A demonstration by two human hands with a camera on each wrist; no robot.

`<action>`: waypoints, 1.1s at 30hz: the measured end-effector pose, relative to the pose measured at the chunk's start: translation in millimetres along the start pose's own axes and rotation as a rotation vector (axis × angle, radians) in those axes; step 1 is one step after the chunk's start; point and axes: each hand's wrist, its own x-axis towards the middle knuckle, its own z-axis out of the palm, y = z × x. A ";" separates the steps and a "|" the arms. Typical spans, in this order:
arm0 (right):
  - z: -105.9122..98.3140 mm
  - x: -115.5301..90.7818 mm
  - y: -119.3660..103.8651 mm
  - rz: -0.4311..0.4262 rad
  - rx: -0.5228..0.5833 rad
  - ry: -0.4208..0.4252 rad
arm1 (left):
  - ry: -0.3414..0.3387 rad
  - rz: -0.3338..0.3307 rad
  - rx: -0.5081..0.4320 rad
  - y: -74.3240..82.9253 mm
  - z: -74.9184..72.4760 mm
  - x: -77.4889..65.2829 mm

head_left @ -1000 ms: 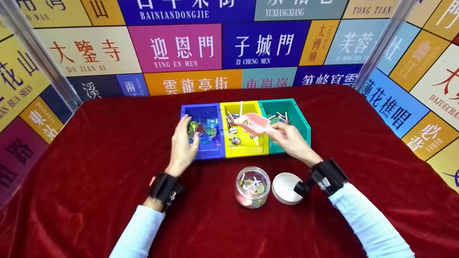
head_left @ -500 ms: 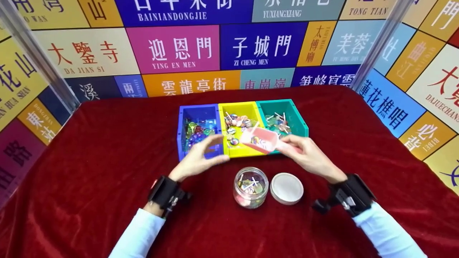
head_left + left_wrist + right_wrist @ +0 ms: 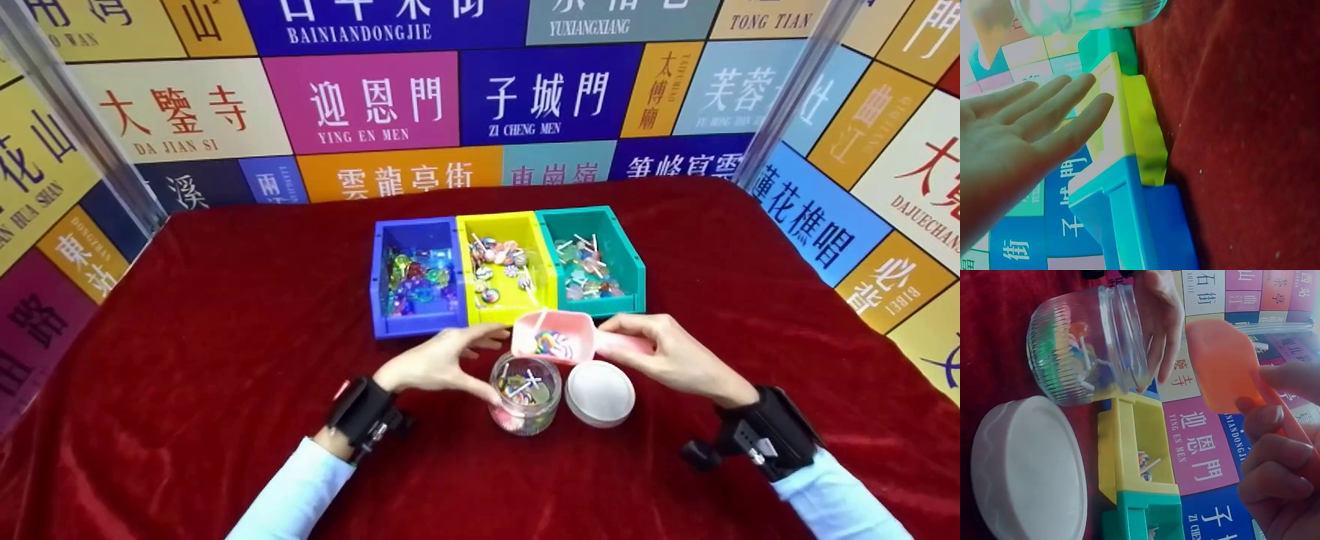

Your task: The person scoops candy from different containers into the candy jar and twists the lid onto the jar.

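My right hand (image 3: 671, 352) grips the handle of a pink scoop (image 3: 581, 328), fingers curled round it in the right wrist view. Swirl-patterned lollipops (image 3: 555, 345) lie in the scoop, one white stick pointing up. The scoop is held just above and behind a clear glass jar (image 3: 1050, 349), which stands without its lid and contains several lollipops. My left hand (image 3: 442, 364) is at the jar's left, thumb right by the glass and fingers extended behind it. In the left wrist view, those fingers (image 3: 1067, 129) are straight and hold nothing.
Behind the jar stand three joined bins: blue (image 3: 416, 326), yellow (image 3: 495, 313) and green (image 3: 611, 304). Beads or gem-like pieces fill the blue one; lollipops lie in the others. A white lid (image 3: 600, 394) rests right of the jar on the red cloth (image 3: 247, 300).
The scoop came from over the yellow bin toward the jar, carrying lollipops. My left hand left the blue bin's edge and moved down and right to the jar.
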 end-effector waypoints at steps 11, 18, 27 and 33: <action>-5.6 -7.1 2.7 -0.115 -0.096 -0.042 | -0.079 -0.017 0.088 1.1 13.0 6.2; -8.3 -9.2 -2.5 -0.140 -0.201 -0.018 | -0.054 0.019 0.154 -1.5 15.7 8.4; -12.3 -9.0 -11.3 -0.172 -0.267 -0.028 | -0.054 0.003 0.119 -0.6 14.9 8.1; -13.7 -9.1 -17.8 -0.243 -0.296 -0.012 | -0.057 -0.003 0.110 -3.3 15.9 8.8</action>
